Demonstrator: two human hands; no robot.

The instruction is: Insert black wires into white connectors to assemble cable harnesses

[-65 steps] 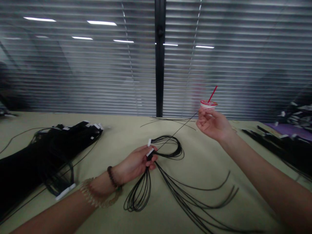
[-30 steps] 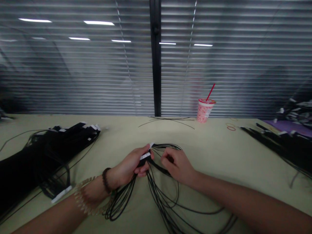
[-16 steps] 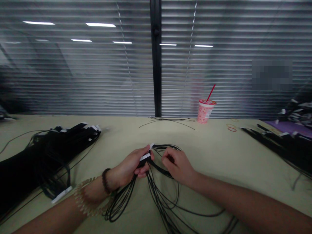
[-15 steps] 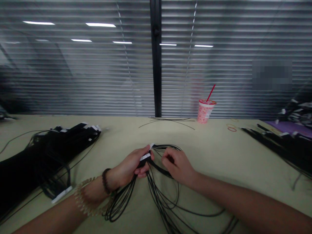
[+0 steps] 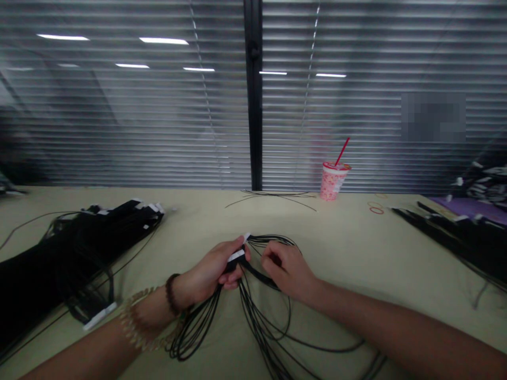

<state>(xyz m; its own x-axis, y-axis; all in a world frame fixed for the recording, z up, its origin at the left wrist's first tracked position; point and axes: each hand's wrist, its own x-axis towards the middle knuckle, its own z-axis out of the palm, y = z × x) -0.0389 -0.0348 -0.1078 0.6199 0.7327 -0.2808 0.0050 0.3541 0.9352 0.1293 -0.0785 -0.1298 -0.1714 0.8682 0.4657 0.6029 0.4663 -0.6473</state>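
Note:
A bundle of thin black cords (image 5: pixel 261 322) lies looped on the pale table (image 5: pixel 348 248) in front of me. My left hand (image 5: pixel 216 269) is closed round the bundle where a small white tag sticks out between thumb and fingers. My right hand (image 5: pixel 287 268), close beside it to the right, is curled with its fingertips pinching the cords next to that spot. Loops hang toward me on both sides and a small loop shows behind the hands.
A large heap of black bundled cords with white tags (image 5: pixel 79 248) covers the left of the table. More dark bundles (image 5: pixel 463 237) lie at the right. A pink cup with a red straw (image 5: pixel 332 180) stands by the blinds, loose strands (image 5: pixel 273 196) and rubber bands (image 5: pixel 375 209) nearby.
Two seconds ago my right hand was raised far right, pulling one cord out taut; it came down to the bundle beside my left hand. Since one second ago both hands have barely moved.

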